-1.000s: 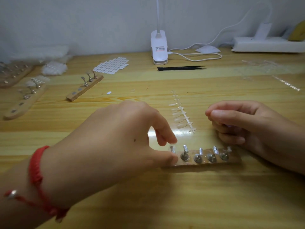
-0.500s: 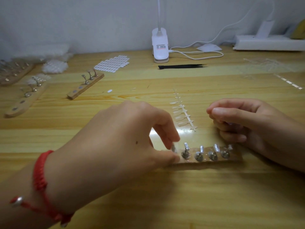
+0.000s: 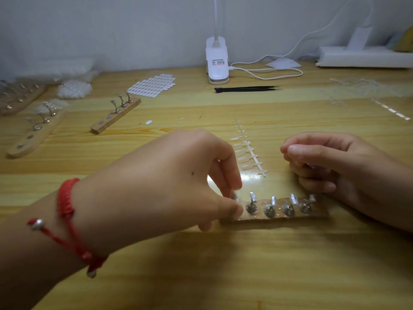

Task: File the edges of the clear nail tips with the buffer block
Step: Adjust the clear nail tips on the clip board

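Note:
A short wooden holder strip with several small metal stands lies near me at centre. My left hand reaches over its left end, where thumb and forefinger pinch a clear nail tip at the leftmost stand. A plastic sprue of clear nail tips lies just behind the holder. My right hand rests by the holder's right end, fingers curled around a small pale object that is mostly hidden. No buffer block is plainly visible.
Two more wooden holders lie at the left, near a sheet of white tabs. Black tweezers, a white lamp base with its cable, and a power strip are at the back.
My left forefinger has come down onto the leftmost stand, closing with the thumb on the clear tip. My right hand has stayed put.

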A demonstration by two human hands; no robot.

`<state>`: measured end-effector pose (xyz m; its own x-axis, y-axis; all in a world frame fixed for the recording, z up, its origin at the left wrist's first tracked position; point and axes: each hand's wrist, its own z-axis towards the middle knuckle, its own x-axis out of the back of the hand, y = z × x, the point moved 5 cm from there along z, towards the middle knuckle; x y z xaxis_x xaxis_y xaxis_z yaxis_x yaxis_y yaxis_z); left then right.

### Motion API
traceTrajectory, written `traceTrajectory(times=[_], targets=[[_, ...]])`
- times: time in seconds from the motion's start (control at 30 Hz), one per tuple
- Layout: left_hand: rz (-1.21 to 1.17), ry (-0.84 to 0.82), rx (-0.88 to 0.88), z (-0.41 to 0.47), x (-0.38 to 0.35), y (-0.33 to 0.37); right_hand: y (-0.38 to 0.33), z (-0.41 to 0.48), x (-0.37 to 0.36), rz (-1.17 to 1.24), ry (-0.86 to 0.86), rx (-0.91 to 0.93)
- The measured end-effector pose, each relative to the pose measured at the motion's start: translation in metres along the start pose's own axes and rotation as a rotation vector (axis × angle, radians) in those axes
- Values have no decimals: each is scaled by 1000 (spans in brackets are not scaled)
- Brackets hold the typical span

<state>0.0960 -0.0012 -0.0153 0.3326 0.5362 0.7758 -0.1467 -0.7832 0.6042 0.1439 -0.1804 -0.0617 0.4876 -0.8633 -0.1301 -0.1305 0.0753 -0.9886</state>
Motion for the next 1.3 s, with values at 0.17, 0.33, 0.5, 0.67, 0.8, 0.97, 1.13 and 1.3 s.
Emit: traceTrajectory(times=[0.17, 0.33, 0.5, 0.67, 0.8, 0.97, 1.13, 1.3], targets=[[116, 62, -12, -3, 2, 3, 0, -1, 0, -2, 2, -5], [254, 292, -165, -18, 3, 7, 0, -1, 1, -27, 27, -31], [181, 339, -216, -25, 2, 1, -1, -1, 0, -10, 23, -5], [-33, 280, -248, -31, 9, -15, -1, -2, 0, -10, 30, -11], [-125, 224, -255, -35, 10, -17, -6, -4, -6, -101, -10, 52], [-149, 221, -315, -16, 3, 7, -21, -11, -24, -486, -59, 195], [-202, 181, -335, 2, 1, 23, -32, -18, -31, -437, -144, 230], [-106, 389, -396, 1, 8, 25, -28, -17, -25, -331, -82, 149]])
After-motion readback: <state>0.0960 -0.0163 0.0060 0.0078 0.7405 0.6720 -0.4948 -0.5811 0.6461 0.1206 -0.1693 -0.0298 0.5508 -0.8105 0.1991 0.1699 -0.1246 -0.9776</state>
